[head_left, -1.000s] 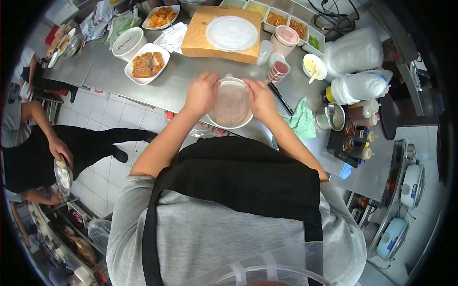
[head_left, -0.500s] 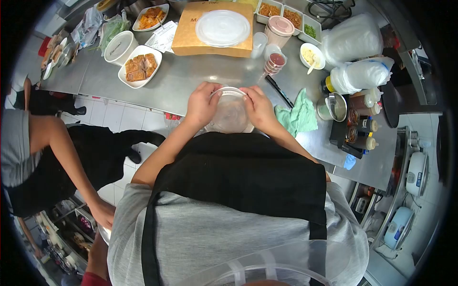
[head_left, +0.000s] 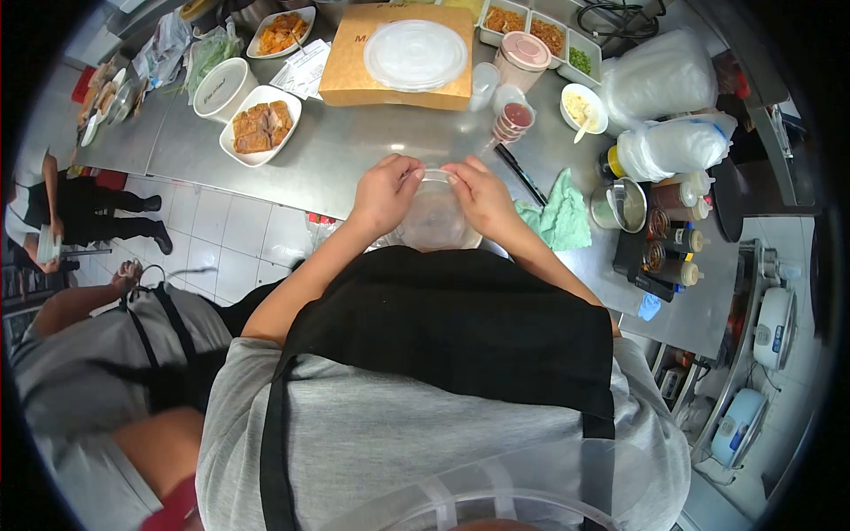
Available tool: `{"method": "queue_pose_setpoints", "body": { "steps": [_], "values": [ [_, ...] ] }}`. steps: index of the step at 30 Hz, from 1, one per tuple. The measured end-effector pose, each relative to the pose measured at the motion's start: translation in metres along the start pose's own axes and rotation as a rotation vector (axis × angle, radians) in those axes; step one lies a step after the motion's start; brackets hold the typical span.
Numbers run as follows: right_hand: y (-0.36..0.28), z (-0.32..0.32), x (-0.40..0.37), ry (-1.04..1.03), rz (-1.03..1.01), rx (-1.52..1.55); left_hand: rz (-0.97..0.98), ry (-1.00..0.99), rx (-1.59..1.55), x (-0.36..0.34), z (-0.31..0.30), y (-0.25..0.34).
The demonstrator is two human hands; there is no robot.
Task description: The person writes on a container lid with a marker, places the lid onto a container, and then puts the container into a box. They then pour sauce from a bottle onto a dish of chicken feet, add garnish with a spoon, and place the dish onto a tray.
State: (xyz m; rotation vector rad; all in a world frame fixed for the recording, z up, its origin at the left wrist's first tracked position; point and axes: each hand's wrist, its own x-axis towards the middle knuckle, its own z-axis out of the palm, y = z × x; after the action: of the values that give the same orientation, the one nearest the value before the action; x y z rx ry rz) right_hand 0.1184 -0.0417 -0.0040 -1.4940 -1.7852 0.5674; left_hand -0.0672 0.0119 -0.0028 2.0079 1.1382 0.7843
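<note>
A round, clear plastic container point(head_left: 434, 217) stands at the front edge of the steel counter, close to my apron. My left hand point(head_left: 384, 193) pinches its rim at the far left side, fingers bent over the edge. On the far right side of the same rim, my right hand point(head_left: 481, 193) holds on with thumb and fingers. The contents cannot be made out. To the right of my right hand lie a black marker point(head_left: 520, 173) and a green cloth point(head_left: 565, 212).
Beyond my hands, a cardboard box point(head_left: 354, 80) bears a clear lid point(head_left: 415, 55). A white dish point(head_left: 259, 159) of browned pieces is at left; sauce bottles point(head_left: 680, 230) stand at right. A co-worker point(head_left: 168, 327) is close on my left, another point(head_left: 80, 199) farther off.
My hands have shifted very slightly but keep hold of the rim. On the left, the co-worker's arm has moved away from its earlier place, and a person farther back now shows more fully.
</note>
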Motion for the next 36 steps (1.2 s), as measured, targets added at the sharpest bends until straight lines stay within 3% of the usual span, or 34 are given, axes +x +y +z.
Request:
{"method": "queue_pose_setpoints", "body": {
  "steps": [3, 9, 13, 22, 28, 36],
  "values": [
    [0.002, -0.001, 0.0, 0.039, 0.011, -0.039, -0.273, -0.029, -0.297, 0.0, -0.002, -0.004],
    [0.014, 0.001, 0.011, 0.142, 0.122, 0.044, -0.44, 0.013, -1.069, -0.034, -0.005, -0.004],
    [0.013, 0.012, 0.014, 0.241, 0.093, 0.096, -0.427, -0.037, -1.221, -0.036, 0.002, 0.007],
    [0.011, 0.008, 0.019, 0.207, 0.047, 0.008, -0.238, 0.122, -0.64, -0.028, 0.017, -0.013],
    [0.013, 0.005, 0.017, 0.077, -0.019, 0.03, -0.233, 0.049, -0.202, -0.01, 0.01, -0.001],
    [0.014, -0.003, 0.02, -0.04, -0.027, -0.046, -0.071, -0.071, 0.173, 0.011, 0.0, 0.008]
  ]
}}
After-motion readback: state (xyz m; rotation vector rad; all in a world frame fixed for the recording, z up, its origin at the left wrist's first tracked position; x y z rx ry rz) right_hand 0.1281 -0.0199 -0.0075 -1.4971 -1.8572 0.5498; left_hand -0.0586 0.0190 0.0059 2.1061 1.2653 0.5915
